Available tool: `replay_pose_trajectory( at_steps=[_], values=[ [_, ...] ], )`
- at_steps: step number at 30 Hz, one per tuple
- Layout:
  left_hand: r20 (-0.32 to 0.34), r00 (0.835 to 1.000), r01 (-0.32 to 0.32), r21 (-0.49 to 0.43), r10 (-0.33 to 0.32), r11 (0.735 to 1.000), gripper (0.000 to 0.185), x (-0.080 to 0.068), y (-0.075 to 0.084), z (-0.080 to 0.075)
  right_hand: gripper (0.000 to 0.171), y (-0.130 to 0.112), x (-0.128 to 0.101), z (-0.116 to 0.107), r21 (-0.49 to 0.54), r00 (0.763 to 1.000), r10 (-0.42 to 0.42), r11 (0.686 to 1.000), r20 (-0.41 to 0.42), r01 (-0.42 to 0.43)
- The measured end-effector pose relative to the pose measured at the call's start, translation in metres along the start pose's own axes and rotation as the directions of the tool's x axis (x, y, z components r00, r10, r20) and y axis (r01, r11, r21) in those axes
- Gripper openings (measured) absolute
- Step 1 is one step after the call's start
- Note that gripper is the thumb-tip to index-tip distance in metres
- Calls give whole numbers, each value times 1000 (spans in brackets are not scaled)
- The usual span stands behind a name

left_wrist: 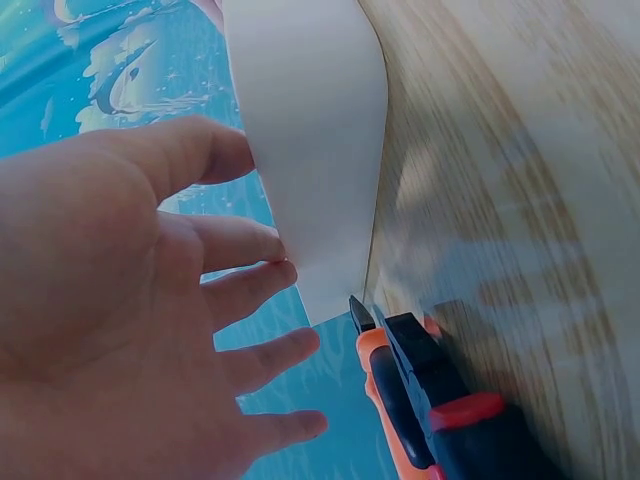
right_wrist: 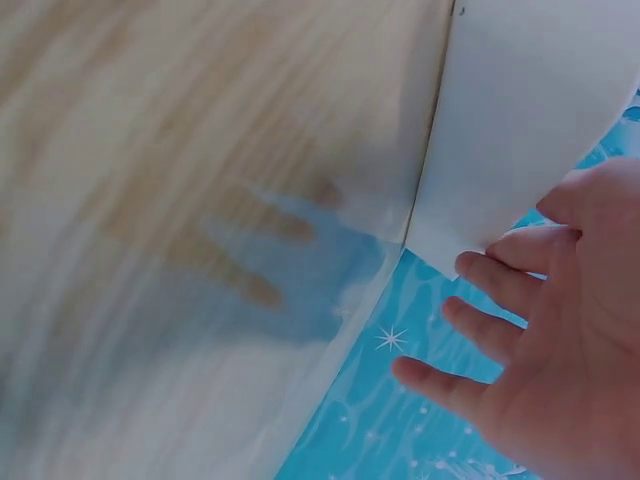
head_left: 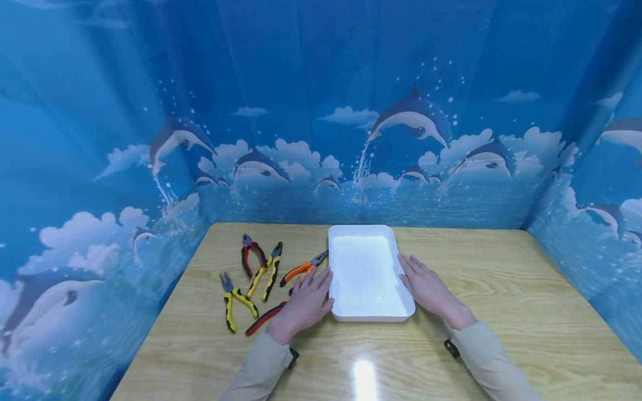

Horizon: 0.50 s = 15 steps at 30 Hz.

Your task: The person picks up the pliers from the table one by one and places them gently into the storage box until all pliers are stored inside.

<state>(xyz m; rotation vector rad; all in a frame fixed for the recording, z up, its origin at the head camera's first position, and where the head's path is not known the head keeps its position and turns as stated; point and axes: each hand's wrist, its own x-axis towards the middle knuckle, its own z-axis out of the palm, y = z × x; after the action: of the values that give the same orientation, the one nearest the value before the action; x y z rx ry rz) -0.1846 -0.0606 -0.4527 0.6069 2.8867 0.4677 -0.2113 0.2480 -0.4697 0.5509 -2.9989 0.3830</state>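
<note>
A shallow white tray (head_left: pixel 371 318) lies on the wooden table between both hands. My left hand (head_left: pixel 307 301) is at the tray's left side, its fingers spread and fairly straight. In the left wrist view, thumb and index fingertips (left_wrist: pixel 283 248) meet the tray's rim. On the opposite side, my right hand (head_left: pixel 430 287) has its fingertips at the wall; the right wrist view shows these fingers (right_wrist: pixel 505 285) extended along the rim. Orange-handled pliers (head_left: pixel 297 272) lie beside the tray, partly hidden by my left hand. Red-and-black handled pliers (head_left: pixel 266 318) run under that hand, their head hidden.
Left of the tray lie red-and-black pliers (head_left: pixel 254 253), yellow-and-black pliers (head_left: pixel 272 273) and yellow needle-nose pliers (head_left: pixel 236 299). The wooden table (head_left: pixel 501 301) extends to the right. A blue dolphin-print curtain (head_left: pixel 301 111) hangs behind the table and along both sides.
</note>
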Motion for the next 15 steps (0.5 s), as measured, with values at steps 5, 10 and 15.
replay_pose_trajectory(
  at_steps=[5,10,15],
  values=[
    [6,1000,-6,-11,6,1000,63,-1,2,-1,60,0,-8,-6,-9,999,-21,1000,-27,21],
    [7,1000,-8,-11,8,1000,63,-2,1,-2,62,-6,-21,-12,-14,999,-46,999,-16,46],
    [2,1000,-13,-19,13,1000,63,-2,0,-3,60,-5,-28,-7,16,999,-45,999,1,45]
  ],
)
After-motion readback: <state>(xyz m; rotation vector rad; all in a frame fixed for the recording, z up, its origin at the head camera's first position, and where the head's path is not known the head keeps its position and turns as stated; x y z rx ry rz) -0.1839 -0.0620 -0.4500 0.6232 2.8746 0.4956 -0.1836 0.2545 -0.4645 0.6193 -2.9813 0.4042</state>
